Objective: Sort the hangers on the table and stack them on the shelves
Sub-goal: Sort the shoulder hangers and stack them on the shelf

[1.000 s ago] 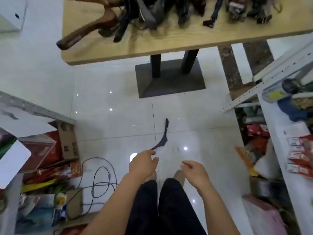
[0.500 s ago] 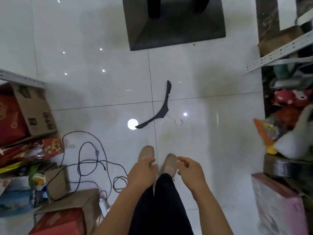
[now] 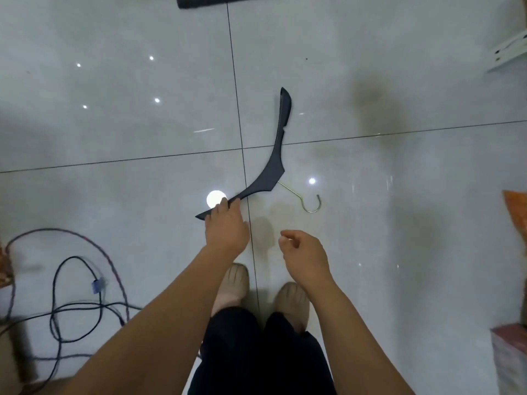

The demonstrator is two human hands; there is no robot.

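Closest in, our left hand (image 3: 226, 225) reaches down to the floor, and its fingers (image 3: 224, 208) lie across the near arm of the black hanger (image 3: 272, 169), covering it just short of the tip, which pokes out to the left of the knuckles. We see only the back of the hand, so we cannot tell whether the fingers have curled under the hanger or merely touch it from above. Our right hand (image 3: 306, 252) hangs beside it, a little apart, its fingers loosely curled and holding nothing. The hanger itself lies flat on the glossy pale floor tiles (image 3: 114, 138), straddling a crossing of grout lines; its far arm points away from us, and its thin gold hook (image 3: 312, 202) sticks out to the right, resting on the tile, with the open curl facing back toward the body. A round bright reflection (image 3: 216, 198) sits on the tile just beside our left fingertips. Below the hands stand our two beige shoes (image 3: 232, 283) and dark trouser legs (image 3: 256, 352). Farther out — to the left — dark cables (image 3: 77, 303) loop over the floor. At the top edge we see a strip of a dark base plate (image 3: 222, 0), in the upper right a white perforated bracket (image 3: 507, 52), and at the right edge an orange object (image 3: 516, 212) and a pink box (image 3: 510, 354), both cut off.
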